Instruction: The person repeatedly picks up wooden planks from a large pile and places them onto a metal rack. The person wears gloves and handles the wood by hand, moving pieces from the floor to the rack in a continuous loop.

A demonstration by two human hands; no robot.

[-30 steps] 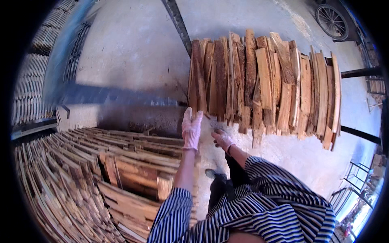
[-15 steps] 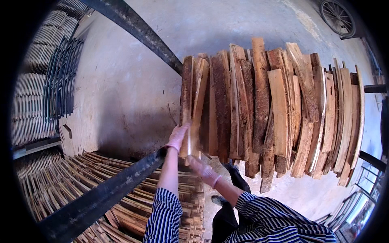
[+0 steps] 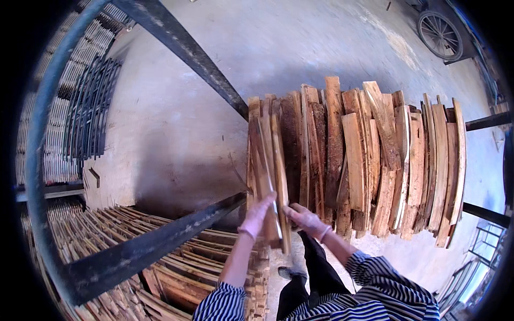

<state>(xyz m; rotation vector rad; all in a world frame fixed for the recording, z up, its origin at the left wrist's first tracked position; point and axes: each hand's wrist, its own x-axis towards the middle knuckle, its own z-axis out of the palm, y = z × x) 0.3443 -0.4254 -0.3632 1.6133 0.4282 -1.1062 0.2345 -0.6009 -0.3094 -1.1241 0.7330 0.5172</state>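
We have both hands on a few thin wood slats (image 3: 270,176) at the left end of the slat row (image 3: 375,160) standing across the dark rails (image 3: 187,48): left hand (image 3: 257,214) has fingers wrapped around their lower end, right hand (image 3: 302,216) fingers pinching the edge beside it. Most of the rack looks filled already; we judge this batch is only partly seated, and the big slat pile (image 3: 134,257) lower left is yet to be racked.

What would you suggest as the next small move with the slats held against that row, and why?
Probably ease the held wooden slats flat against the left end of the row of planks on the dark metal bars. The left hand and right hand grip only their lower ends, and they stand slightly proud of the row.
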